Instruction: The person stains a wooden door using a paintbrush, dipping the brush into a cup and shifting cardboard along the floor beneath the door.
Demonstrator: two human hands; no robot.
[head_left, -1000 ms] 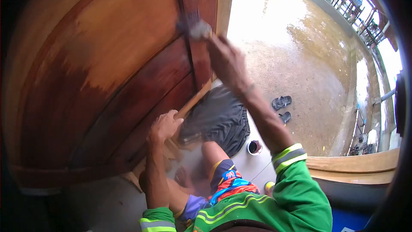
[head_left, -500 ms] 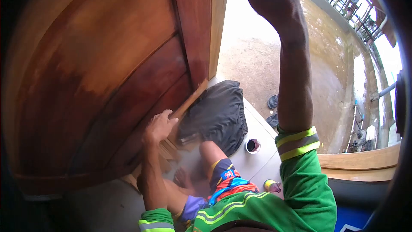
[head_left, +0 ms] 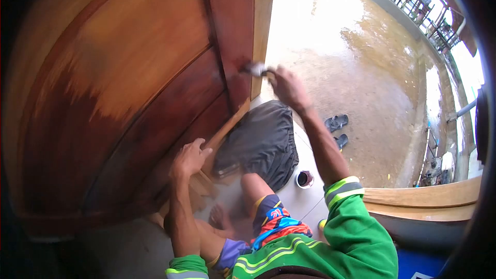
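Note:
A paintbrush (head_left: 256, 68) is in my right hand (head_left: 288, 89), its dark bristles at the reddish-brown vertical strip along the door's edge. The large wooden door (head_left: 150, 46) has dark red-brown stain on its lower panels and a lighter orange-brown upper panel with a ragged boundary. My left hand (head_left: 190, 159) is beside the lower door edge, fingers apart and holding nothing. On the floor right of my knee stands a white cup (head_left: 304, 180) with dark liquid inside.
A black cloth or bag (head_left: 263, 142) lies beyond my knees. Dark sandals (head_left: 337, 122) rest on the wet ground outside. Pieces of wood (head_left: 199, 188) are below my left hand. A curved wooden edge (head_left: 423, 196) is at the right.
My right hand went up out of view and has come back down with the brush against the door's edge strip. My left hand has stayed nearly in place.

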